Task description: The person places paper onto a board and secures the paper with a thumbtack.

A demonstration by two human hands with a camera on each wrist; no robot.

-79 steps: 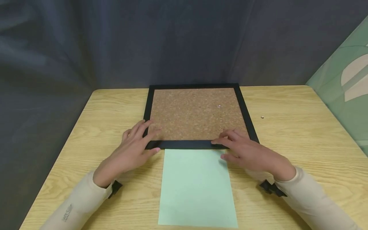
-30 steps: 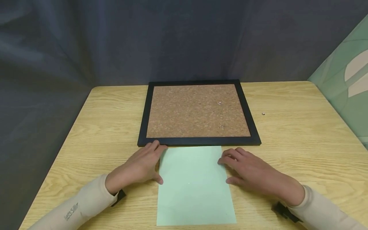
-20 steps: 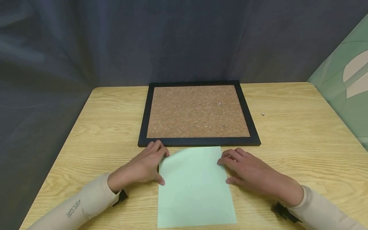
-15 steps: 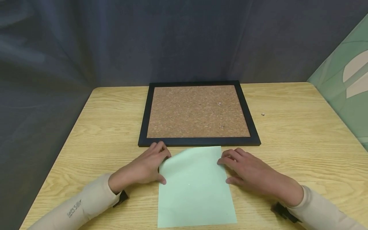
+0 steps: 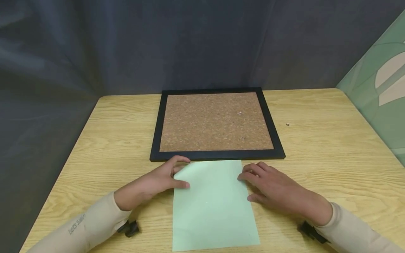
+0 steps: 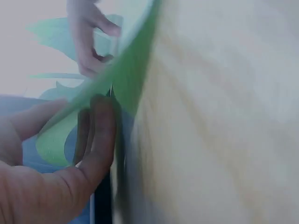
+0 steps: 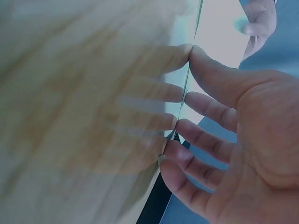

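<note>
A pale green sheet of paper (image 5: 213, 207) lay flat on the wooden table, long side running toward the person, its far edge just beside the near rail of the black-framed cork board (image 5: 216, 123). Its far left corner was lifted off the table, pinched by the left hand (image 5: 155, 181). The right hand (image 5: 275, 189) rested its fingertips along the sheet's right edge.

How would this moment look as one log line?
left hand: pinches green paper corner, lifted | right hand: fingertips at paper's right edge | cork board: untouched
</note>
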